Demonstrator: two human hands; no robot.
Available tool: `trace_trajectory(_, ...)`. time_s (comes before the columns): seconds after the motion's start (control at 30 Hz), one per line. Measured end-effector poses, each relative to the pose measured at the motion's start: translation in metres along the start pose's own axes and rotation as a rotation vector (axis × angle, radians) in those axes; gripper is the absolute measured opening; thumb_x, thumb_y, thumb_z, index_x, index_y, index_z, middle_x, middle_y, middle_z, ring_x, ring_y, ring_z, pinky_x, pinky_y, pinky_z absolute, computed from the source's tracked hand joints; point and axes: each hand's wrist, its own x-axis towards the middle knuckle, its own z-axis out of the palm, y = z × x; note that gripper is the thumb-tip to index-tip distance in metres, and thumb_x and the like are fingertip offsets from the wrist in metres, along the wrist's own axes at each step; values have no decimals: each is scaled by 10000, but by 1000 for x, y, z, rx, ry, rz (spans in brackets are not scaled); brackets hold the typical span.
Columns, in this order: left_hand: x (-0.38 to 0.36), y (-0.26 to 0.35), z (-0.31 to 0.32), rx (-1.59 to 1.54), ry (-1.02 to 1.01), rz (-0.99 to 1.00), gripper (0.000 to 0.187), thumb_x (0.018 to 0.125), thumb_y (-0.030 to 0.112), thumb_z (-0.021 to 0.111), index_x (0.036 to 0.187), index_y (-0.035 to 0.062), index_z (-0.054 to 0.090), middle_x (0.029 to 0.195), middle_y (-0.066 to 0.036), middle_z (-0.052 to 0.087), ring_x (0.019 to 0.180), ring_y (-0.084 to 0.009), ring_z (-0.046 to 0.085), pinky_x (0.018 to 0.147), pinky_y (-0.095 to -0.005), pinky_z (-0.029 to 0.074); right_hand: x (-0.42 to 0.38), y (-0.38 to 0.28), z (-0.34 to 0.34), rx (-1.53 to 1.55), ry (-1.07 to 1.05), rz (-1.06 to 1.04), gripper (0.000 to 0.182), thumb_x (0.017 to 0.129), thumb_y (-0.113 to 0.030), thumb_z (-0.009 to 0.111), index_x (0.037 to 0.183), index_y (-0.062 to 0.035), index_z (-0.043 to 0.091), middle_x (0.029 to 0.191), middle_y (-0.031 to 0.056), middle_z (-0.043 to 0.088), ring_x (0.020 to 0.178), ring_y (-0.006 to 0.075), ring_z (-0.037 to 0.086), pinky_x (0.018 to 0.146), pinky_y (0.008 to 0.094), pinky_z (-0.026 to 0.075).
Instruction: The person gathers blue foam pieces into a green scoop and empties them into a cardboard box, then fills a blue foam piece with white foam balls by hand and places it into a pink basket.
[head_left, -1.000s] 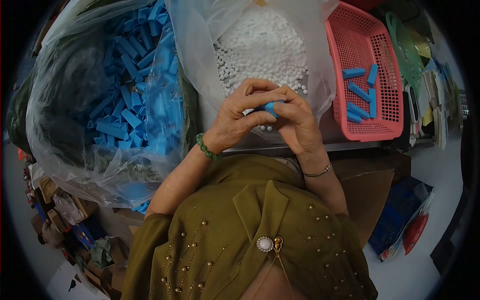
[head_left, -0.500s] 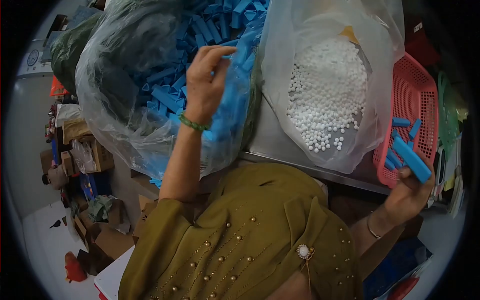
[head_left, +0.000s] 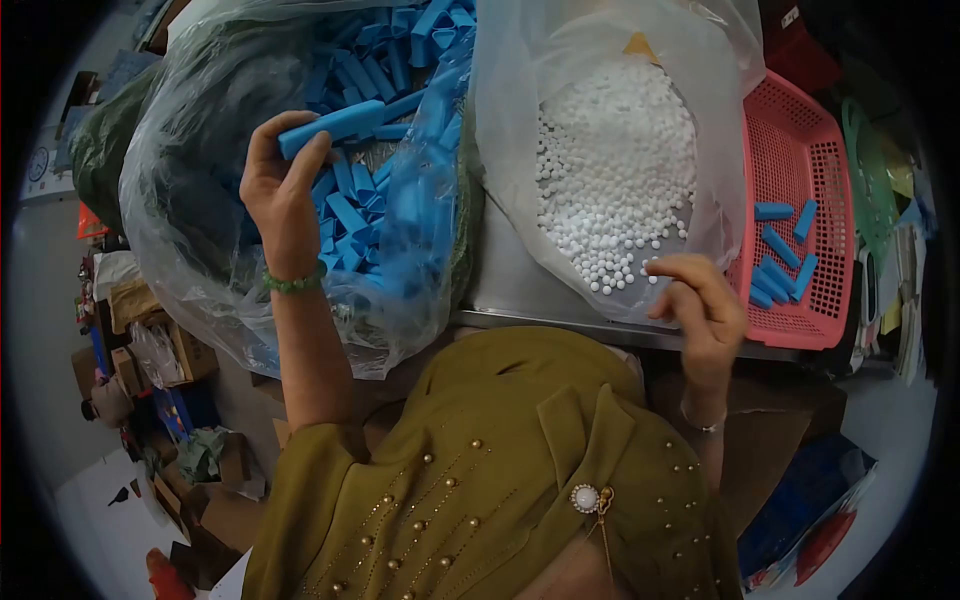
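Note:
My left hand is closed on a blue three-sided plastic tube, pinched between thumb and fingers above the bag of tubes. Many similar blue tubes lie in that clear plastic bag. My right hand is at the near right edge of another translucent bag, its fingers bent and apart with nothing visible in them. Small white balls are heaped in this bag, a few just beyond my right fingertips. Several blue tubes rest in the pink basket at the right.
Both bags and the basket stand on a metal table whose front edge runs close to my body. Cardboard boxes and other goods fill the floor at the left. Papers and bags are stacked beyond the basket.
My right hand has let go of a blue tube, which is in the basket, and moved left to the white balls. My left hand has moved left and now holds a blue tube.

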Motion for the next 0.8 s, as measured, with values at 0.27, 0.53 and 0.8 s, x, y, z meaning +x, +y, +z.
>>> trace_trajectory(0.27,-83,33,106,-1155,-552,-454,231,794,-53,603,1011,-5,541,1066,-109,560,914,-222,599,811,-342,510,22,34,54,216,-27,4,299,781,11,669,1075,5,614,1062,55,559,673,69,523,573,209,437)
trace_trajectory(0.53,-74,13,174,4,-508,352,371,768,84,694,1098,14,539,1076,-137,536,969,-304,551,820,-352,461,13,57,6,326,288,97,216,835,-25,637,1039,-7,569,833,1,603,665,47,536,592,194,460)
trace_trajectory(0.8,-107,8,204,435,-641,570,635,728,403,710,1227,85,478,1214,-161,437,1088,-349,441,934,-442,331,5,75,0,214,304,143,231,833,-31,647,1054,-6,586,790,-15,589,634,31,516,549,180,425)
